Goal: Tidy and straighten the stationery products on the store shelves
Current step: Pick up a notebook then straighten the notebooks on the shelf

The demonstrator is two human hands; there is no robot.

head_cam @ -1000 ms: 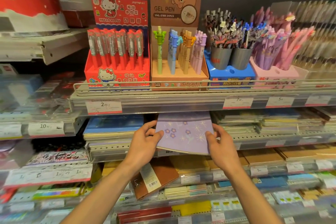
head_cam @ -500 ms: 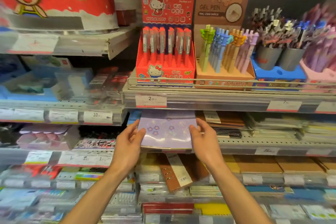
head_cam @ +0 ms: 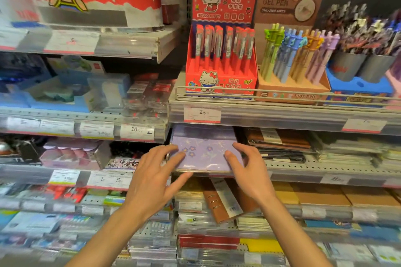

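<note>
A purple notebook (head_cam: 206, 151) with small flowers lies flat at the left end of the middle shelf (head_cam: 303, 169), under the pen shelf. My left hand (head_cam: 156, 178) is at its left front corner with fingers spread, fingertips on the cover and thumb by the front edge. At the right edge, my right hand (head_cam: 245, 171) is also spread, thumb and fingertips resting on the cover. Neither hand is closed around it. The notebook's back part is hidden beneath the shelf above.
A red Hello Kitty pen box (head_cam: 221, 50) and a brown gel pen display (head_cam: 293, 56) stand above behind a wire rail (head_cam: 282, 95). Brown notebooks (head_cam: 280, 138) lie right of the purple one. A brown ring binder (head_cam: 223, 199) sits tilted on the shelf below.
The notebook, held by both sides before, was carried left and set on the shelf. Both hands have loosened and spread their fingers. The view has shifted left.
</note>
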